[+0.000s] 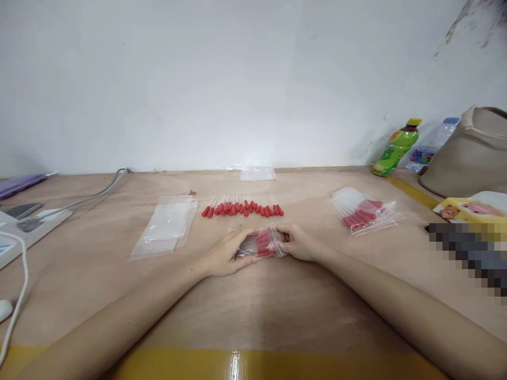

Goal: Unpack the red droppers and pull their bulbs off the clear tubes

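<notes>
1. Yellow tape (237,365) lines the near edge of a wooden table (225,316).
2. Between that edge and the far one, a clear bag (279,245) holds red-bulbed droppers (262,241).
3. Left hand (226,255) grips the bag's left end, thumb and fingers wide; right hand (301,243) pinches its bunched right end.
4. Smoothing the bunched plastic gently, with the slim stems kept level, should avoid snags and bending.

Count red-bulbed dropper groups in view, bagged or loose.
3: a loose row centrally on the table, a set in the clear bag held by the left hand and right hand, and a bagged pile on the right. Individual droppers may be hidden.
</notes>
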The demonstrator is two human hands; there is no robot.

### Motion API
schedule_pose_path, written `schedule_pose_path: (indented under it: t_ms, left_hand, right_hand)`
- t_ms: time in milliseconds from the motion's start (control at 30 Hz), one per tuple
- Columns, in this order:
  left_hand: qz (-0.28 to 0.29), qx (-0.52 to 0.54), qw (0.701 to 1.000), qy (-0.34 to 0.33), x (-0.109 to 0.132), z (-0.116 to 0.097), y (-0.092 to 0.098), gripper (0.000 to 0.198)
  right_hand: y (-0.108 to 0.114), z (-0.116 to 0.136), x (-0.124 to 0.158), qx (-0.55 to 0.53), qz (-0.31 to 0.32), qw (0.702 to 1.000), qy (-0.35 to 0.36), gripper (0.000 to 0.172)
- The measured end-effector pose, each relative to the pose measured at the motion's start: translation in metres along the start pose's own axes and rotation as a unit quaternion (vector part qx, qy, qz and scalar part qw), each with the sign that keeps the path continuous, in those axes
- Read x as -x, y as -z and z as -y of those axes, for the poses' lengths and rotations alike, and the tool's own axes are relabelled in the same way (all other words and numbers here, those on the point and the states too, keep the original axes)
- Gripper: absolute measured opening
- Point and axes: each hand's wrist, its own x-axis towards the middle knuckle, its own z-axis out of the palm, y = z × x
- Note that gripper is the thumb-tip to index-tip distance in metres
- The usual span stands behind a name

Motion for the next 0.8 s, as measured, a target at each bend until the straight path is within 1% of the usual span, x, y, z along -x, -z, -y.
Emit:
schedule_pose_path:
  t_ms: [67,133,267,333,400,500,567,700,800]
  left_hand:
    - [0.0,0.004,1.0,-0.002,-0.005,0.004,0.0,0.055]
    - [0.0,0.008,1.0,-0.003,-0.007,0.006,-0.001,0.053]
    - [0.002,0.021,1.0,0.001,-0.005,0.005,-0.003,0.05]
    - [-0.001,0.022,1.0,0.004,-0.005,0.005,-0.003,0.052]
    - [0.0,0.018,1.0,0.008,-0.005,0.004,-0.003,0.052]
    - [0.001,0.012,1.0,0.015,-0.005,0.004,-0.002,0.052]
    - [0.0,0.013,1.0,0.013,-0.005,0.004,-0.002,0.052]
    - [-0.002,0.021,1.0,0.009,-0.005,0.004,-0.002,0.052]
    - [-0.004,0.027,1.0,0.009,-0.005,0.004,-0.002,0.052]
  right_hand:
    - [0.001,-0.001,0.001,-0.018,-0.023,1.0,0.007,0.028]
    - [0.001,-0.003,0.0,-0.039,-0.031,0.999,0.014,0.031]
    - [-0.002,-0.005,-0.002,-0.087,-0.004,0.996,0.015,0.036]
    - [-0.004,-0.005,-0.003,-0.081,-0.002,0.997,0.006,0.037]
    - [-0.005,-0.006,-0.004,-0.04,-0.006,0.999,0.001,0.031]
    - [-0.006,-0.006,-0.004,0.024,-0.019,0.999,0.015,0.019]
    - [-0.006,-0.006,-0.004,0.032,-0.023,0.999,0.025,0.017]
    - [-0.008,-0.002,-0.005,-0.029,-0.008,0.999,0.029,0.02]
    - [-0.006,0.004,-0.006,-0.101,0.003,0.995,0.005,0.024]
